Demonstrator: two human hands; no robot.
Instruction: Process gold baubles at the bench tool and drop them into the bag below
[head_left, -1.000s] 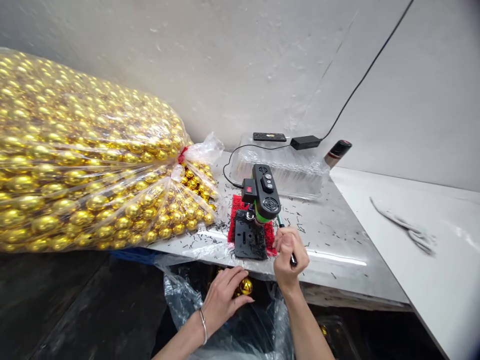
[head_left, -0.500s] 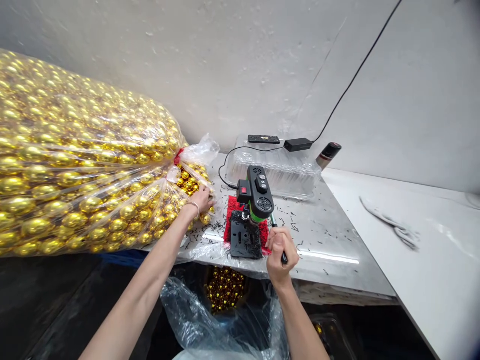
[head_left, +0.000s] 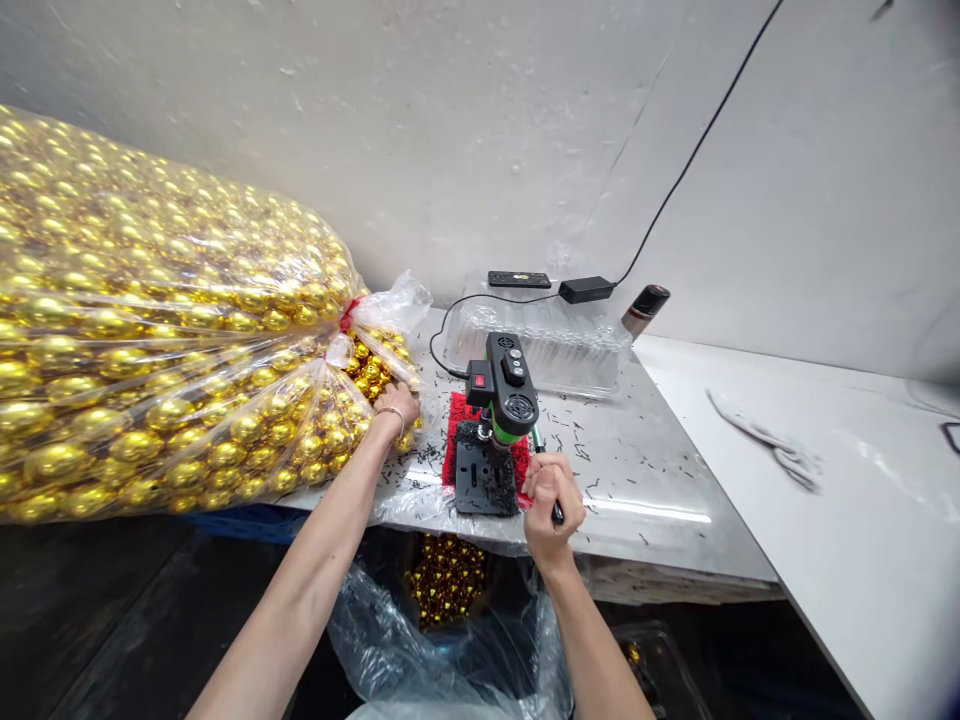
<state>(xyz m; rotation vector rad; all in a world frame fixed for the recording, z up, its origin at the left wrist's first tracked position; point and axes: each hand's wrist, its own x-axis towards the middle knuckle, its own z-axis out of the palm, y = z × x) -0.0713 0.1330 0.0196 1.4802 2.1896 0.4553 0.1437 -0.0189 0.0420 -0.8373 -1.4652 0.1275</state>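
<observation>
My left hand [head_left: 397, 400] reaches into the mouth of a clear plastic bag, among shiny gold balls [head_left: 369, 368]. Its fingers bend down among them and the tips are hidden, so I cannot tell what they hold. My right hand [head_left: 553, 500] is closed around the black-ended lever [head_left: 557, 513] of a small bench drill press [head_left: 512, 385]. The press has a black and green head and a black slotted base [head_left: 480, 475]. This base sits on a red mat [head_left: 457, 412] strewn with black shavings.
The big bag of gold balls [head_left: 165, 340] fills the left side. Behind the press lie a clear plastic tray [head_left: 540, 350], a power adapter [head_left: 586, 290] and a phone [head_left: 519, 279]. A bottle [head_left: 645, 308] stands beside them. Below the table edge, a plastic-lined container holds gold balls [head_left: 448, 580].
My left hand has shifted slightly back toward the bag and its fingers are deeper among the balls. My right hand keeps its grip on the lever. The whole view has shifted a little.
</observation>
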